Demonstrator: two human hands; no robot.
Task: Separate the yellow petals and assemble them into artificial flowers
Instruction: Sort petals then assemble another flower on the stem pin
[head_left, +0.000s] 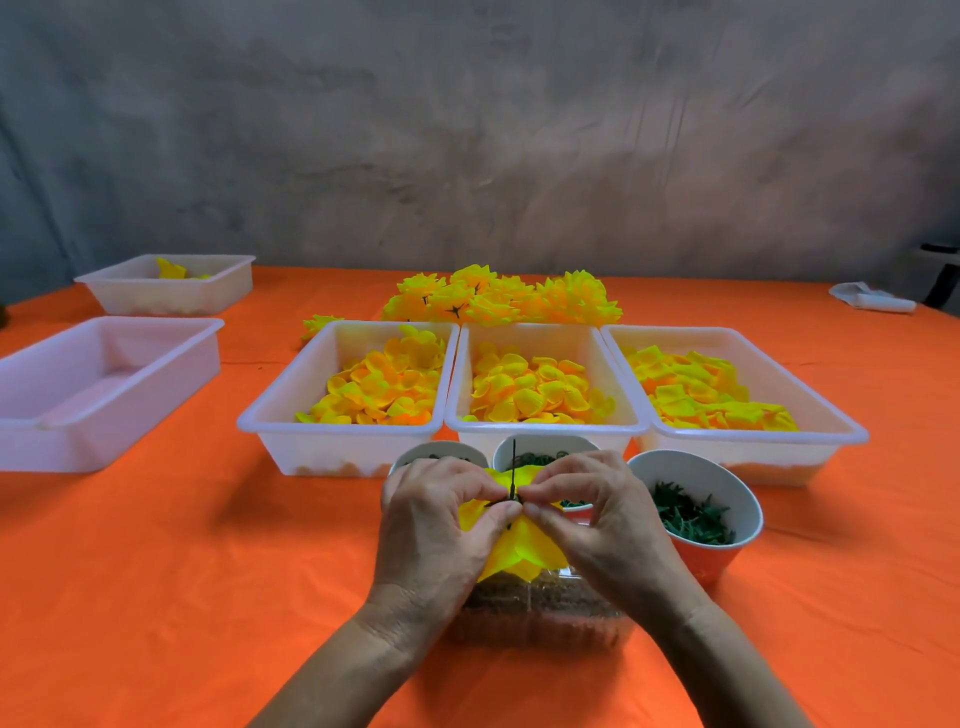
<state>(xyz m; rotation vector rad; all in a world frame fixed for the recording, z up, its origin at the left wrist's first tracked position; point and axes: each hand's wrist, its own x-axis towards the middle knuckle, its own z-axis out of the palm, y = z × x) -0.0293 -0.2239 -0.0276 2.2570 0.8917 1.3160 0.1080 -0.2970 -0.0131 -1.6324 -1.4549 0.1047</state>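
Half-made flower (519, 551): layered yellow fabric petals, thin and crinkled, held near centre just above a clear plastic box (545, 616). A thin dark stem (514, 467) stands upright through its middle. Left hand (441, 525) and right hand (602, 519) meet at the stem base; fingers (506, 512) of both curled and pinching petals and stem together. Much of the flower is hidden behind the hands. Box contents brownish, hard to make out through the plastic.

Just beyond the hands, three paper cups. Right cup (696, 512), orange outside and white inside, holds dark green spiky pieces. Middle cup (545, 454) shows dark green rings. Left cup (439, 454) mostly hidden by the left hand.

Farther back, three white translucent rectangular trays side by side: left tray (270, 410) and middle tray (545, 428) hold rounded, cupped yellow-orange petals; right tray (831, 421) holds squarer, flatter ones. Behind them, a heap of finished yellow flowers (498, 299).

Far left, two more such trays: nearer one (104, 415) cut off by the frame edge, farther one (130, 283) with a few yellow petals. Orange cloth, slightly wrinkled, covers the desk (156, 597). Crumpled white item (872, 299) at far right, unclear.
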